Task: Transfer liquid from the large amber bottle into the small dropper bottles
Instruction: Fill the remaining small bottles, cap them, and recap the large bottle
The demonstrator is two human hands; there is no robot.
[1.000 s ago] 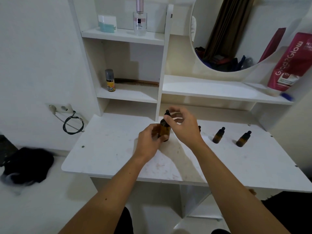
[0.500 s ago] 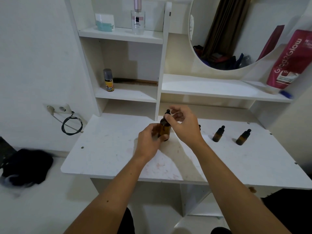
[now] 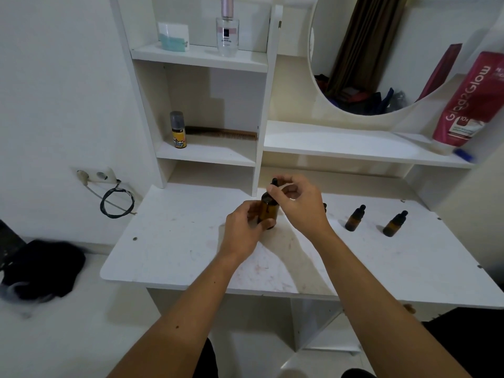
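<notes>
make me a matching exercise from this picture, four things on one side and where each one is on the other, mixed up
Things:
1. large amber bottle
2. comb
3. perfume bottle
4. red tube

Places:
A. top shelf, beside a pale box
B. leaning at the far right end of the long shelf
C. on the desk, gripped by the left hand, its dropper cap pinched by the right hand
D. middle shelf, behind the small yellow-labelled bottle

Pairs: 1-C, 2-D, 3-A, 4-B
</notes>
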